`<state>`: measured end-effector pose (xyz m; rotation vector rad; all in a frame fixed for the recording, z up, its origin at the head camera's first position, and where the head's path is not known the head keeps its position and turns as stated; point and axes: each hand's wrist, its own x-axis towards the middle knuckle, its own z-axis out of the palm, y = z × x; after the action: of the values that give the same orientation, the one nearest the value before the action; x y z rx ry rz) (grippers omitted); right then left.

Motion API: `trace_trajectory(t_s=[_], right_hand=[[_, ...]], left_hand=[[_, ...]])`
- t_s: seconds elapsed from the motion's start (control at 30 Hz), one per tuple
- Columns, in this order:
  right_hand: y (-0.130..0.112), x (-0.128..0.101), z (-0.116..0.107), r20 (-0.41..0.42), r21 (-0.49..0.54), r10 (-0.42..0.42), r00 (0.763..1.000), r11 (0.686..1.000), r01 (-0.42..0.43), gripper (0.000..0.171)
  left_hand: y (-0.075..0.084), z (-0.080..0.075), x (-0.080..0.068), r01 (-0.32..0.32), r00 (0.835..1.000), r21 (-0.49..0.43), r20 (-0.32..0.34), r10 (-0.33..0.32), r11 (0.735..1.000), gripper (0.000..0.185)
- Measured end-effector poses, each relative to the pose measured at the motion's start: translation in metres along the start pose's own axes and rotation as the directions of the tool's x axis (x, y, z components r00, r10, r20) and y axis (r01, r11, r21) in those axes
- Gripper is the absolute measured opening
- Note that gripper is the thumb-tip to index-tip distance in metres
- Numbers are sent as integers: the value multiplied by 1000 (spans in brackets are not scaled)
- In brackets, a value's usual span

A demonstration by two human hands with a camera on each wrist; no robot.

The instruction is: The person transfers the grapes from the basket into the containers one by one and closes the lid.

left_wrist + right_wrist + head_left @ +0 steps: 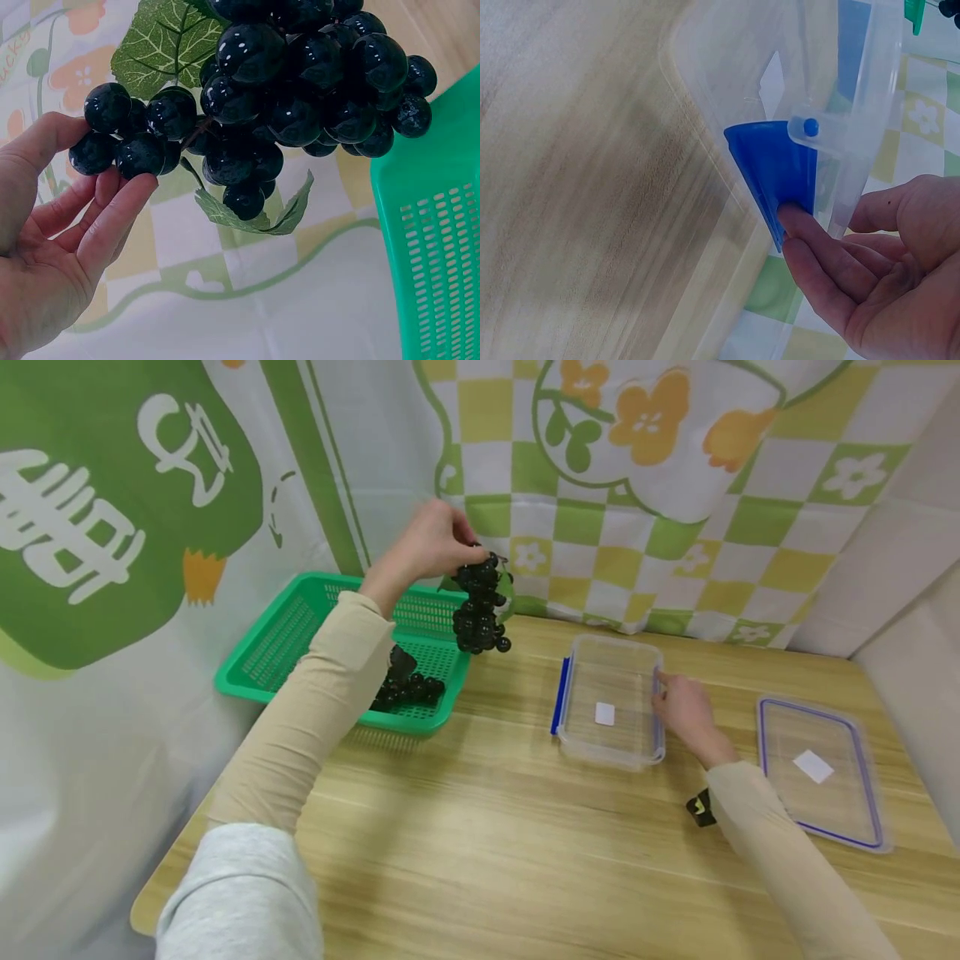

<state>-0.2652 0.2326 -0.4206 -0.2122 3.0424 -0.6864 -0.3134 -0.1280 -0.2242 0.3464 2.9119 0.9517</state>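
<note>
Left wrist: glossy black grape bunch [300, 90] (leafy), held

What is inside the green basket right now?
In the green basket lies another dark grape bunch near its front right corner. The left arm's sleeve crosses over the basket and covers part of that bunch and the floor, so anything beneath it cannot be seen.

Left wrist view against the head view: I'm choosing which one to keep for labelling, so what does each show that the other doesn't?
Only the left wrist view shows the leaves on the grape bunch clearly.

Only the head view shows the clear container, its lid, and the right hand at the container's side.

Both show the left hand pinching the bunch, and the green basket.
</note>
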Motion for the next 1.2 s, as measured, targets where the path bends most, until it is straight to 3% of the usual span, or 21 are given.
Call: trace_trajectory(t_s=[0.4, 0.73, 1.2], right_hand=[[-4, 2, -1, 4, -18, -7, 1000, 1000, 7, 46], [-2, 1, -2, -18, -30, 12, 1000, 999, -13, 46], [-2, -3, -1, -11, 0, 29, 1000, 1000, -29, 45]], left_hand=[[17, 22, 7, -54, 998, -27, 44, 55, 998, 21], [33, 41, 14, -125, 990, 11, 69, 124, 992, 20], [55, 73, 15, -235, 966, 6, 109, 233, 972, 16]])
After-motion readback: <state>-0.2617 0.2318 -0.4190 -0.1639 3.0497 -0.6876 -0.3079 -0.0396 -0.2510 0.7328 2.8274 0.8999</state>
